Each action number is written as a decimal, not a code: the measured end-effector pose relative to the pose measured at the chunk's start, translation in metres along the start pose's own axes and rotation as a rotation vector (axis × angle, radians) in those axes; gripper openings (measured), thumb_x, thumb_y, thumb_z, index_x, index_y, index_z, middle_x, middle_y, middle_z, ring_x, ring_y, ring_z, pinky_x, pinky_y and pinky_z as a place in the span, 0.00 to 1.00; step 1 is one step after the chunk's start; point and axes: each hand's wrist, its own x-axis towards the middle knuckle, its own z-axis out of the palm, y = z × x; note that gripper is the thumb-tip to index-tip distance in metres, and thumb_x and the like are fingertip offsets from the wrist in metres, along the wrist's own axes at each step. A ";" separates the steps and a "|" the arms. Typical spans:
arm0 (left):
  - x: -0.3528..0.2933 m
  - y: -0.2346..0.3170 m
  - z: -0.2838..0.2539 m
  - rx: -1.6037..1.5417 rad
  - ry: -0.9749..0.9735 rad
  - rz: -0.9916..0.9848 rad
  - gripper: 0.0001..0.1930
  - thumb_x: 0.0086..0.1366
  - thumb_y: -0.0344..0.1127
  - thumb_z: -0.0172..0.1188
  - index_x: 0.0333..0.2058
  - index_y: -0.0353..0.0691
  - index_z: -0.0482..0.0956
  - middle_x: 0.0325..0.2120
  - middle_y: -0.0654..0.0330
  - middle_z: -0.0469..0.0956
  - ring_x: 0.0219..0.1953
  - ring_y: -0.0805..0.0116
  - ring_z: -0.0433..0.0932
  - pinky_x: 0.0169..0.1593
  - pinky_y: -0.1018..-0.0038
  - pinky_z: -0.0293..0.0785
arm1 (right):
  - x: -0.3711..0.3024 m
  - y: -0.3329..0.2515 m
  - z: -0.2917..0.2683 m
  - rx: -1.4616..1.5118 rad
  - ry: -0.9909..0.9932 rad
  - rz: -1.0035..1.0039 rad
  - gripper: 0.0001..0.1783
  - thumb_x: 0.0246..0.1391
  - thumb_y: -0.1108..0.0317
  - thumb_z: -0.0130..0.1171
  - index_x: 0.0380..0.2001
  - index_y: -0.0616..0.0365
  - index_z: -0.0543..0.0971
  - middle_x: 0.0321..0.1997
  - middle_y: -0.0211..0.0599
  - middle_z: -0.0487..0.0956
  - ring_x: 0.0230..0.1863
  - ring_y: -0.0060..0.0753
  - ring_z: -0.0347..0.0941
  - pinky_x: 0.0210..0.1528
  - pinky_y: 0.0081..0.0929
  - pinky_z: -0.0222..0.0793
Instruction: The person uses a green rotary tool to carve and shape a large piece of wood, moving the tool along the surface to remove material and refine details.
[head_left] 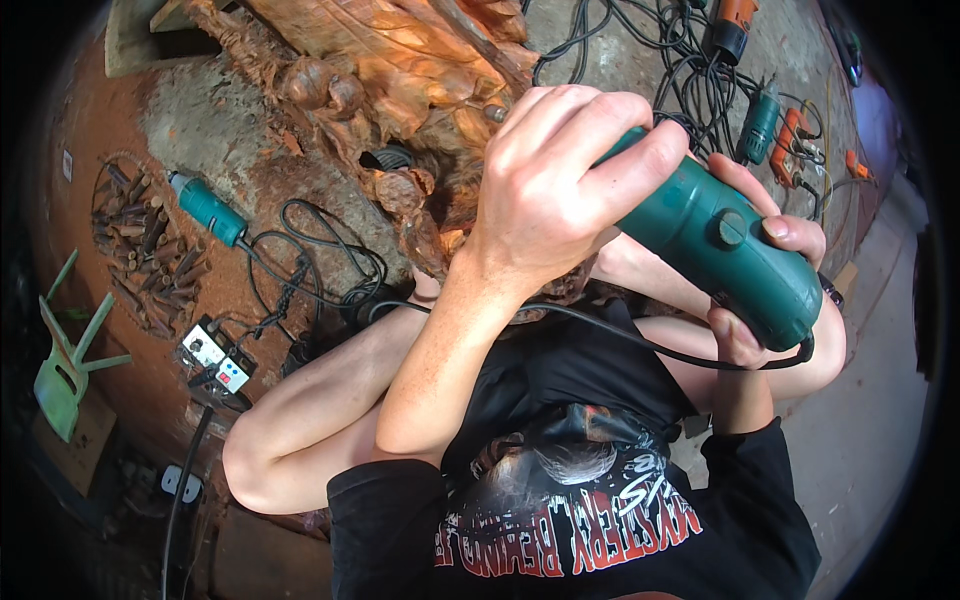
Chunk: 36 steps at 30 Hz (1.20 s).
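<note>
Green plastic power tool sits gripped in both hands: the left hand wraps its front barrel, the right hand clasps its rear near the cord. The tool's nose points at the reddish carved wood. A second green tool lies on the dusty floor beside a power strip.

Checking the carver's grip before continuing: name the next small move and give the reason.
Probably ease the green power tool tip down onto the carved wood: the left hand wraps its front, the right hand grips its rear, and the tip is hidden behind the left hand.
</note>
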 end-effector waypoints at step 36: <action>0.006 -0.011 -0.046 -0.319 -0.356 0.063 0.14 0.48 0.35 0.70 0.35 0.36 0.84 0.32 0.55 0.82 0.33 0.55 0.83 0.38 0.63 0.80 | -0.030 -0.037 0.042 -0.060 0.185 0.057 0.22 0.48 0.67 0.81 0.44 0.49 0.80 0.70 0.75 0.67 0.70 0.92 0.58 0.69 0.67 0.64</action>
